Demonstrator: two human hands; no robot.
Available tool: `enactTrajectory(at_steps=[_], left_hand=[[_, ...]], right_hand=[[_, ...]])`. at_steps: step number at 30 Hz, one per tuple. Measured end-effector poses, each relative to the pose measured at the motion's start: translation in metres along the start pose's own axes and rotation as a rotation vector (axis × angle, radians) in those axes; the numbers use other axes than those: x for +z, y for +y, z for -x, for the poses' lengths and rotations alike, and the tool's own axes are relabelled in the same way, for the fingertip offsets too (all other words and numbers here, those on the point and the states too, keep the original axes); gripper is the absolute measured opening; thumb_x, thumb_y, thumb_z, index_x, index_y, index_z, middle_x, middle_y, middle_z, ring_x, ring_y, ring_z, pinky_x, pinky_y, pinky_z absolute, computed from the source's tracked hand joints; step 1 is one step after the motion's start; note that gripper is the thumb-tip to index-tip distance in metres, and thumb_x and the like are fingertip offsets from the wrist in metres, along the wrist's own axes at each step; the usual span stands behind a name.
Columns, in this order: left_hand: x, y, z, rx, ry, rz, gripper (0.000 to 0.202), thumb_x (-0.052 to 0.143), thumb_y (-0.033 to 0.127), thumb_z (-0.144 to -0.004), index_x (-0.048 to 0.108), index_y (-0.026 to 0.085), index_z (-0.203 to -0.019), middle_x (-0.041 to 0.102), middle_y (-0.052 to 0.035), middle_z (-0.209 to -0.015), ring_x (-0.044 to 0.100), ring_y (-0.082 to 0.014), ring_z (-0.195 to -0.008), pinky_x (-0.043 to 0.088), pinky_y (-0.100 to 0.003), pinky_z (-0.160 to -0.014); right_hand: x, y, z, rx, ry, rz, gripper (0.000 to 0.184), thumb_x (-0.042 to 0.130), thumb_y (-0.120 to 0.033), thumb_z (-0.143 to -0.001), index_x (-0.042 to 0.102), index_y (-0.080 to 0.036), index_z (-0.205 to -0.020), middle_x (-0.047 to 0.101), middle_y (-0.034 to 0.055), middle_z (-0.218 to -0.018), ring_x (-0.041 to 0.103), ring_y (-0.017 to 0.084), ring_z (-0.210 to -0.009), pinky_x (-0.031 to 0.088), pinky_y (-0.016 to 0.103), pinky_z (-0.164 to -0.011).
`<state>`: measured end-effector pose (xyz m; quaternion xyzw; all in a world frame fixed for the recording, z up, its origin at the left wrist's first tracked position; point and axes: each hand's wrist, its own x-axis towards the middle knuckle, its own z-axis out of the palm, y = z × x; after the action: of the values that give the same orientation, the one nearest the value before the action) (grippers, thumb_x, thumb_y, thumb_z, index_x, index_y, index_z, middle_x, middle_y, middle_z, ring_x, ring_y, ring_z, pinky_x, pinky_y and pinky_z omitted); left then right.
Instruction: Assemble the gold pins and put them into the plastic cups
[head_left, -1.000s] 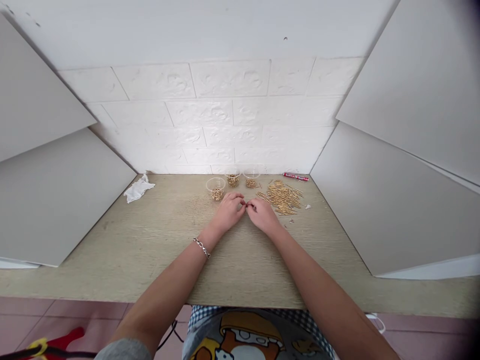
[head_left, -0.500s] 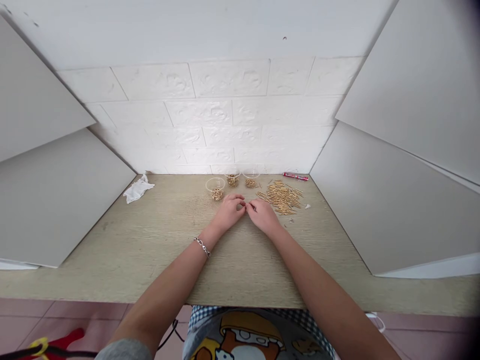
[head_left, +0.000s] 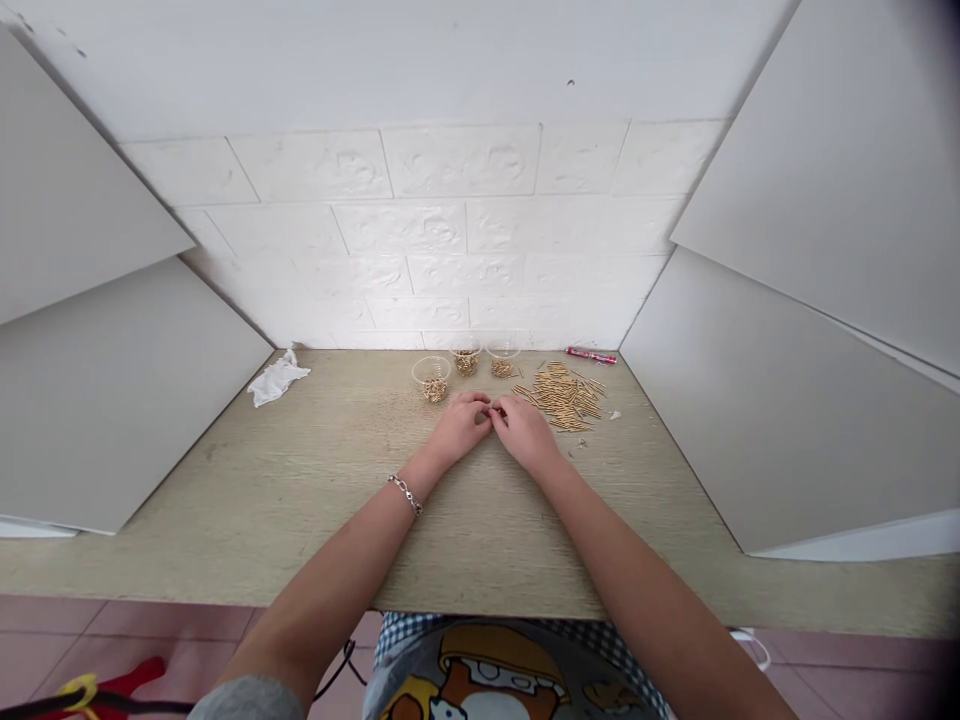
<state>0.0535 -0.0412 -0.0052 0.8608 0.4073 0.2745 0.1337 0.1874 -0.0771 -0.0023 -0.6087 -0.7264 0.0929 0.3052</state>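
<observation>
My left hand [head_left: 459, 427] and my right hand [head_left: 525, 432] rest together on the wooden table [head_left: 300, 480], fingertips pinched and meeting at a small thing too tiny to make out. Just right of my right hand lies a heap of thin tan sticks [head_left: 564, 394]. Behind my hands stand three clear plastic cups: a left cup [head_left: 431, 377], a middle cup [head_left: 466, 357] and a right cup [head_left: 502, 356], each with small tan bits in the bottom. A silver bracelet [head_left: 405, 494] circles my left wrist.
A crumpled white cloth [head_left: 276, 379] lies at the table's far left. A red pen-like thing [head_left: 592, 354] lies by the white brick wall. Grey panels [head_left: 112, 400] close in both sides. A few crumbs lie right of the stick heap.
Both hands stay together at the same spot; only slight finger shifts show. Nothing else has moved.
</observation>
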Motion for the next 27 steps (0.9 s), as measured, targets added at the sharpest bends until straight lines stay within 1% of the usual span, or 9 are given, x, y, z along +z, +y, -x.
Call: enactTrajectory(at_steps=[7, 10, 18, 27], left_hand=[[-0.0013, 0.0011, 0.0001, -0.002, 0.013, -0.015, 0.016, 0.051, 0.021, -0.075, 0.065, 0.016, -0.075, 0.061, -0.0061, -0.096, 0.054, -0.0172, -0.093, 0.039, -0.032, -0.090], [-0.0013, 0.0007, 0.0000, -0.014, 0.011, -0.030, 0.015, 0.051, 0.020, -0.075, 0.065, 0.016, -0.075, 0.061, -0.0060, -0.097, 0.054, -0.0175, -0.094, 0.039, -0.032, -0.090], [-0.0023, 0.0008, 0.0000, -0.025, -0.015, -0.038, 0.015, 0.052, 0.022, -0.074, 0.065, 0.016, -0.077, 0.061, -0.0066, -0.099, 0.053, -0.0185, -0.097, 0.038, -0.033, -0.092], [-0.0017, 0.0007, 0.0003, -0.016, -0.033, -0.003, 0.014, 0.051, 0.020, -0.074, 0.065, 0.016, -0.077, 0.061, -0.0064, -0.099, 0.053, -0.0180, -0.096, 0.037, -0.034, -0.092]], right_hand=[[0.0042, 0.0045, -0.0019, 0.019, 0.018, -0.152, 0.013, 0.046, -0.019, -0.082, 0.058, -0.018, -0.083, 0.060, 0.0050, -0.084, 0.052, 0.016, -0.078, 0.038, 0.028, -0.071], [0.0050, 0.0054, -0.0020, 0.013, 0.015, -0.183, 0.014, 0.045, -0.017, -0.082, 0.058, -0.018, -0.083, 0.061, 0.0050, -0.085, 0.053, 0.016, -0.079, 0.038, 0.028, -0.072], [0.0054, 0.0084, -0.0024, -0.024, -0.012, -0.159, 0.015, 0.044, -0.016, -0.083, 0.058, -0.017, -0.085, 0.061, 0.0051, -0.086, 0.053, 0.016, -0.081, 0.038, 0.028, -0.074], [0.0015, 0.0034, -0.0009, -0.044, -0.034, -0.090, 0.017, 0.041, -0.017, -0.084, 0.058, -0.017, -0.085, 0.060, 0.0053, -0.086, 0.051, 0.016, -0.082, 0.037, 0.028, -0.074]])
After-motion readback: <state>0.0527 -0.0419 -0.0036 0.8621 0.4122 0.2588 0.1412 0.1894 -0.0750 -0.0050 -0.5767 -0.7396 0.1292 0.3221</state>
